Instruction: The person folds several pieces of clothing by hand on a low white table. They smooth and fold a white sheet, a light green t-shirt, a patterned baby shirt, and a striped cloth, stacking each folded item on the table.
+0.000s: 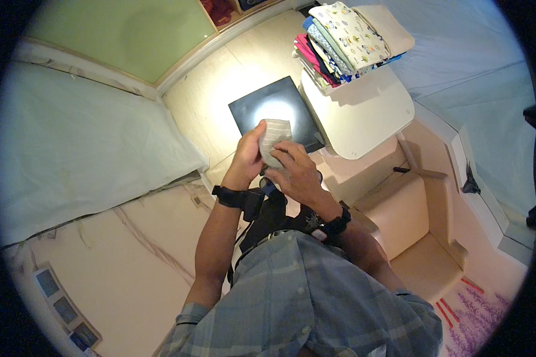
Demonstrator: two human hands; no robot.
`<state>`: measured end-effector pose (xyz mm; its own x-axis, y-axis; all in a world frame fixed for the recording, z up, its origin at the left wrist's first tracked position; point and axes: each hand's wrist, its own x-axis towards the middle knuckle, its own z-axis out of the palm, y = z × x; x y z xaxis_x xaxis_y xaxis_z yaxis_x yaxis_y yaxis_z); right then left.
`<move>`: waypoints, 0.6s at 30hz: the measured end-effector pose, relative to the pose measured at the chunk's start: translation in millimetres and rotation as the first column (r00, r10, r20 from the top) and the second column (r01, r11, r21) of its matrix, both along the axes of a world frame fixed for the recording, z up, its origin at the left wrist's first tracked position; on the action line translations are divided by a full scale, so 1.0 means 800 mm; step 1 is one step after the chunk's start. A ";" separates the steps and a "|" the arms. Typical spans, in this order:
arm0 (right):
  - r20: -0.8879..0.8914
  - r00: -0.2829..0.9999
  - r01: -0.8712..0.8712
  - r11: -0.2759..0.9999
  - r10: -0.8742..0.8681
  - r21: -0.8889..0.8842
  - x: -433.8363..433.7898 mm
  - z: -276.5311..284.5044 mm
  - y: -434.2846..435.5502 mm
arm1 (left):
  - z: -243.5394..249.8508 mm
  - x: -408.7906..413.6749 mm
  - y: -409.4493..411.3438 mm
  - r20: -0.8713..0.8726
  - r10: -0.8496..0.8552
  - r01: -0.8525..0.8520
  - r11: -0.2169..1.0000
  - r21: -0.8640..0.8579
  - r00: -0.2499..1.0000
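Observation:
A light grey striped cloth item (274, 134), folded small, is held up in front of me over a dark flat square surface (274, 96). My left hand (249, 151) grips its left edge, thumb at the upper corner. Against its lower right side lies my right hand (297, 172), fingers bent and spread; whether they press on the cloth is hard to tell. A bright spot of light falls on the dark surface just above the cloth. Dark straps circle both my wrists.
At right of the dark surface stands a white rounded table (366, 120) bearing a stack of folded clothes (348, 40). A beige chair (397, 214) is at the lower right. Pale sheeting (85, 143) covers something at left, beside a green panel (138, 35).

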<state>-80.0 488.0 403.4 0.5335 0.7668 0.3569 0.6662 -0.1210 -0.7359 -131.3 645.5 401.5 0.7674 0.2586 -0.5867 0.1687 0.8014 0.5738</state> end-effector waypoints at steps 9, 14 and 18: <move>-0.896 0.427 0.267 0.964 -0.122 -0.004 0.023 -0.024 -0.005 | 0.023 -0.029 -0.036 0.171 -0.130 0.080 0.958 0.274 0.977; -0.998 0.032 0.401 0.914 0.056 0.064 0.020 -0.012 0.004 | 0.007 -0.039 -0.071 0.157 -0.012 -0.064 0.882 0.467 0.987; -0.982 -0.080 0.438 0.891 0.172 0.120 0.016 -0.018 0.005 | -0.009 -0.050 -0.071 -0.047 -0.055 0.073 0.770 0.634 0.997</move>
